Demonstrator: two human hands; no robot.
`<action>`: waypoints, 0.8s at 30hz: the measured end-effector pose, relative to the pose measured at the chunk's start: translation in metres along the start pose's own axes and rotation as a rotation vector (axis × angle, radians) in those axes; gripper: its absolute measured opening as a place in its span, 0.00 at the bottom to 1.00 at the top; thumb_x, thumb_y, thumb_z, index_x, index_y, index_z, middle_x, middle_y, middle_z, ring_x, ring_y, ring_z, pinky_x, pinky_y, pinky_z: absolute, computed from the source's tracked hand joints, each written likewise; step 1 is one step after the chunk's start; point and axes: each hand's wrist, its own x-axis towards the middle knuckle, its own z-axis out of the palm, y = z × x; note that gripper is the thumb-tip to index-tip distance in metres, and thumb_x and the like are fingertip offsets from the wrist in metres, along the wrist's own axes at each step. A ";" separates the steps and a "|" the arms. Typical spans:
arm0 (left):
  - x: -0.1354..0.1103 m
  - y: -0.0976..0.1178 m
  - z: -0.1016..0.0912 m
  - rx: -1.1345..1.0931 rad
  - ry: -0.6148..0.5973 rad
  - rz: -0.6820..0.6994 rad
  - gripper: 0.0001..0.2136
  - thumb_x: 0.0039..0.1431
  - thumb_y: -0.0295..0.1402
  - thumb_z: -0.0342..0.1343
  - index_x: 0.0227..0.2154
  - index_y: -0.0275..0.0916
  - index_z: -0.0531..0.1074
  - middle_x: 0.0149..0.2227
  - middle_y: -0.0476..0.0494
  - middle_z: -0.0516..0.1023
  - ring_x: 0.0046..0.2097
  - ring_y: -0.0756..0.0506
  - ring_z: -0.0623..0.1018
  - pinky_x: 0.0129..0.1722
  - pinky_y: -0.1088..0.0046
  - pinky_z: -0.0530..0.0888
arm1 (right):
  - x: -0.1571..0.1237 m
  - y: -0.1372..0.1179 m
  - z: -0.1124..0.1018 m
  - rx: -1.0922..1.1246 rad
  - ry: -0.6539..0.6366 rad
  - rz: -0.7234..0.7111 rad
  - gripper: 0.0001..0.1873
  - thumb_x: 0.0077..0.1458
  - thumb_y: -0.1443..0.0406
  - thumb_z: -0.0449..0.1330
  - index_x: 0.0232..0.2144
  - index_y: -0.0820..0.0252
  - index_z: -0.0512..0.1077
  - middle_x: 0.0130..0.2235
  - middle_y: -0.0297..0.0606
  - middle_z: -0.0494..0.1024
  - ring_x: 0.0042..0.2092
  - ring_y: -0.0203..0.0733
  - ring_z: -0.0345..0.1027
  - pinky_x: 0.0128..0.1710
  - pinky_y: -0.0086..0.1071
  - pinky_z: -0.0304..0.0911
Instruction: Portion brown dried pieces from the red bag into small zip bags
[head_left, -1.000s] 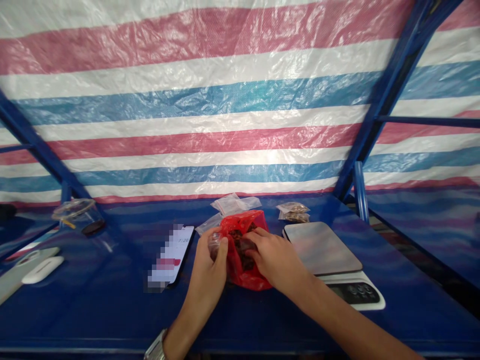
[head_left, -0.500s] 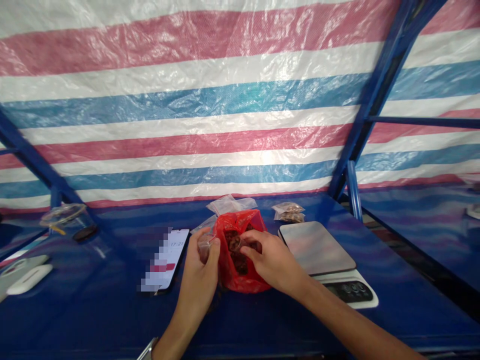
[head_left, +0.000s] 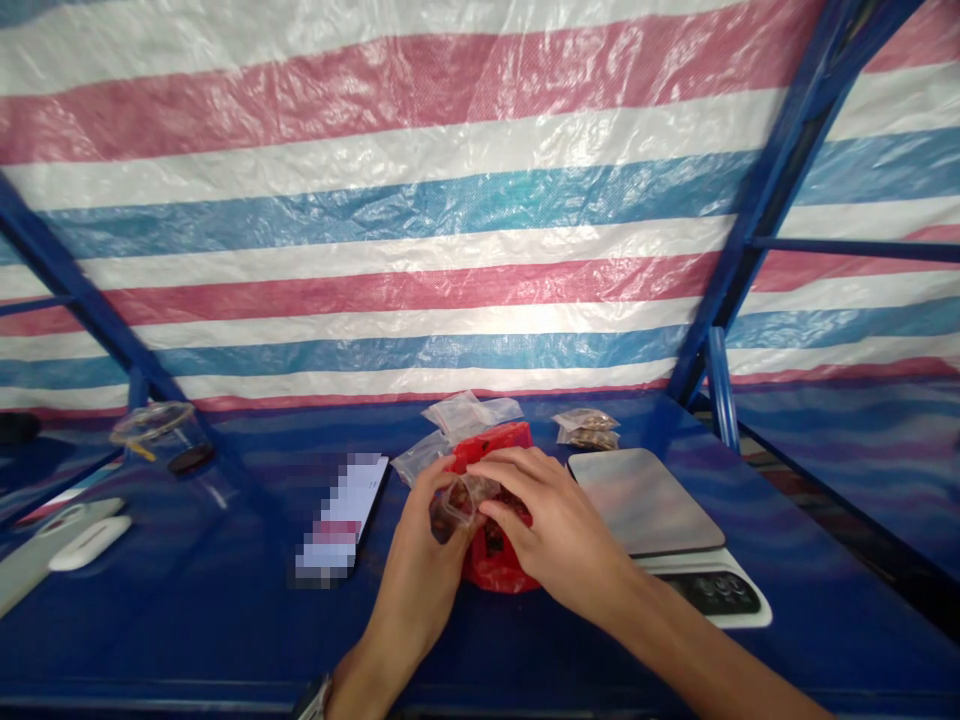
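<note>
Your left hand (head_left: pixel 420 565) and right hand (head_left: pixel 559 530) pinch a small clear plastic bag (head_left: pixel 459 502) between their fingers, just above a red plastic bag (head_left: pixel 491 560) of dark pieces. Just right of your right hand sits a digital scale (head_left: pixel 645 500). Beyond your fingers lie clear bags (head_left: pixel 469 412) and small bags of brown pieces (head_left: pixel 587 428). Left of your left hand, a phone (head_left: pixel 341 520) lies on the blue table (head_left: pixel 187 620), with a clear plastic cup (head_left: pixel 161 437) farther off.

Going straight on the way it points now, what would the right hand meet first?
The right hand would probably meet the small clear plastic bag in the left hand, though depth is unclear.
</note>
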 end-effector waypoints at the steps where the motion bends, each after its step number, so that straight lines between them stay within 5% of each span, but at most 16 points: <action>1: -0.001 -0.001 0.000 0.001 -0.003 0.007 0.21 0.59 0.34 0.61 0.56 0.46 0.69 0.55 0.44 0.78 0.56 0.41 0.78 0.59 0.60 0.73 | 0.000 -0.001 0.001 -0.045 -0.011 -0.041 0.17 0.66 0.69 0.58 0.55 0.51 0.75 0.56 0.39 0.78 0.55 0.49 0.71 0.56 0.47 0.65; 12: -0.002 -0.001 -0.003 0.081 -0.003 -0.002 0.23 0.59 0.33 0.61 0.57 0.47 0.68 0.58 0.44 0.77 0.59 0.41 0.77 0.61 0.59 0.71 | 0.000 -0.002 0.004 -0.111 0.024 -0.192 0.19 0.69 0.71 0.53 0.56 0.52 0.74 0.58 0.41 0.77 0.57 0.47 0.71 0.56 0.43 0.69; 21: -0.001 0.001 -0.009 0.122 0.042 0.020 0.21 0.60 0.37 0.61 0.56 0.46 0.69 0.52 0.43 0.79 0.54 0.41 0.79 0.57 0.59 0.73 | 0.006 0.003 0.004 0.011 0.122 -0.008 0.17 0.68 0.68 0.55 0.56 0.51 0.74 0.59 0.39 0.75 0.58 0.45 0.70 0.61 0.42 0.66; 24: 0.002 0.000 -0.014 0.153 0.111 -0.014 0.20 0.64 0.42 0.57 0.57 0.44 0.68 0.49 0.42 0.79 0.49 0.40 0.80 0.54 0.58 0.75 | 0.006 0.007 0.002 -0.074 0.026 0.099 0.16 0.66 0.69 0.57 0.54 0.53 0.76 0.56 0.40 0.77 0.55 0.48 0.72 0.59 0.44 0.66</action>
